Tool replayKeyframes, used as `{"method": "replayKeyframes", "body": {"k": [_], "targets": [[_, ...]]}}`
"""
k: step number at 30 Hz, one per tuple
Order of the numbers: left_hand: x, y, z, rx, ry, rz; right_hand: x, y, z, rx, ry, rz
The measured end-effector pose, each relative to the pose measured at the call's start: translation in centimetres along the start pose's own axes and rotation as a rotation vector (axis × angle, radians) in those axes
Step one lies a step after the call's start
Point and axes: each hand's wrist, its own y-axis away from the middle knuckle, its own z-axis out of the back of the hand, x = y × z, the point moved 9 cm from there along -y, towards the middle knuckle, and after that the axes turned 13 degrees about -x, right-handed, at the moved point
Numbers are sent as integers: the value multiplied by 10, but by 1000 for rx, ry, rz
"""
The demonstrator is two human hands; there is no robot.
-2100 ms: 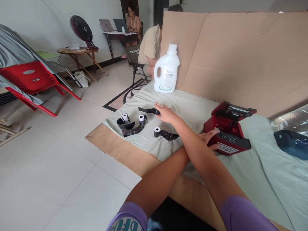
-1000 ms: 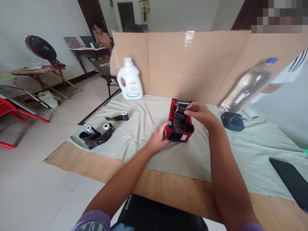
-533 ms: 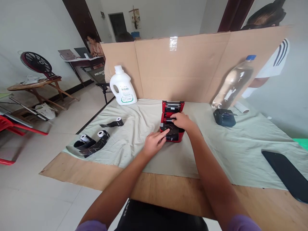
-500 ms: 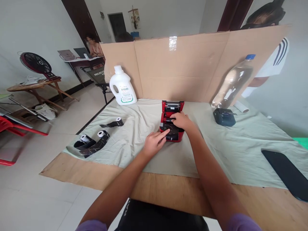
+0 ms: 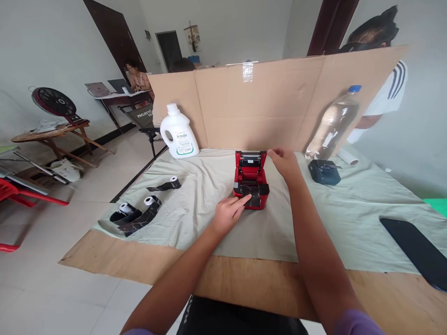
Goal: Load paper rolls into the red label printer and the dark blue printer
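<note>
As the left hand [image 5: 227, 213], unclenched, touches its strip [image 5: 252, 190], the red printer [image 5: 250, 176] sits beyond. The right hand [image 5: 285, 163] meets the lid [image 5: 250, 160] — grip unclear.

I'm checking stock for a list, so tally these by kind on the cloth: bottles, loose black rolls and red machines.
Bottles: 2
Loose black rolls: 3
Red machine: 1
Total: 6
</note>
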Motion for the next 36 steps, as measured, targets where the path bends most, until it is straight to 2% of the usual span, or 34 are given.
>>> {"method": "replayKeyframes", "body": {"k": [1, 2, 7, 10, 15, 19, 23, 28, 32, 36], "targets": [[0, 0, 0, 3, 1, -1, -3, -3, 4, -80, -34, 3], [0, 0, 1, 4, 0, 2, -6, -4, 2, -106, -79, -1], [-1, -3, 5, -27, 26, -11, -23, 9, -31, -28, -333, -130], [-2, -4, 7, -52, 62, -16, -32, 21, -35, -5, -398, -222], [-5, -5, 14, -171, 241, -14, -61, 45, -34, 39, -462, -327], [-6, -6, 16, -212, 355, 2, -82, 61, -49, 159, -578, -390], [-4, -5, 14, -224, 417, 24, -82, 67, -60, 235, -659, -364], [-4, -9, 14, -294, 468, 89, -78, 67, -63, 255, -672, -307], [-8, -21, 26, -340, 444, 155, -83, 65, -65, 237, -689, -334], [-8, -28, 41, -382, 292, 198, -85, 65, -66, 237, -708, -364]]}}
